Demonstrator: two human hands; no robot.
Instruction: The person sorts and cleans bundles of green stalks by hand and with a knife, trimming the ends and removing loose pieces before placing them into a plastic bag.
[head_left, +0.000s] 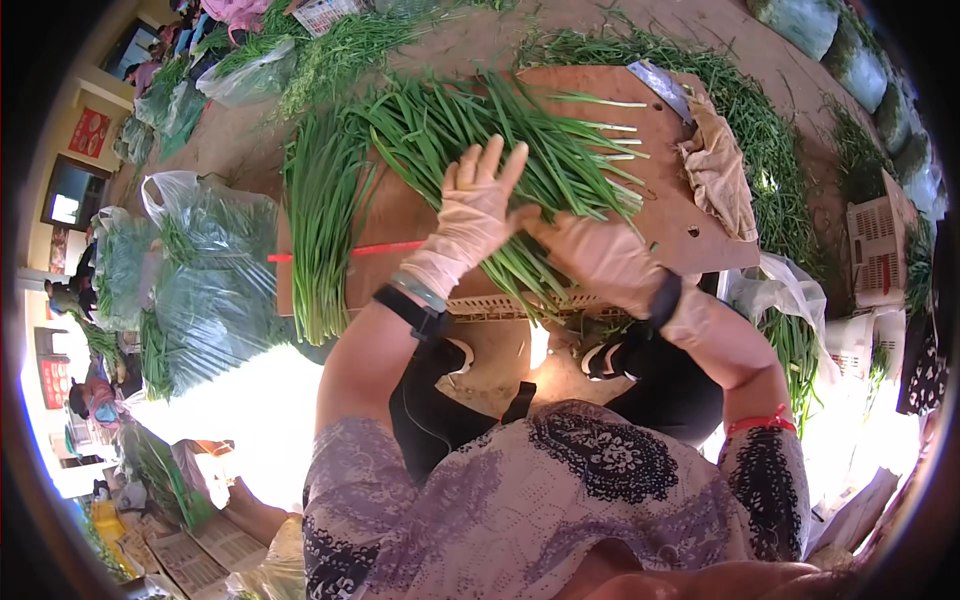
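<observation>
Loose long green leaves with pale stem ends, like garlic chives (540, 142), lie spread over a brown wooden board (675, 247). My left hand (480, 202), in a thin pale glove, lies over the leaves with its fingers extended. Close to its right is my right hand (592, 247), also gloved and slightly blurred, at the lower edge of the leaves; its fingertips are hard to make out. A neat bundle of the same greens (322, 225) rests at the board's left, across a red strip (386, 248).
A metal blade (661, 88) and a crumpled tan cloth (716, 169) lie at the board's right. Cut greens (772, 150) heap beyond it. Plastic-wrapped bundles (217, 277) stand at left, a plastic crate (876, 255) at far right. Other people are at the far left.
</observation>
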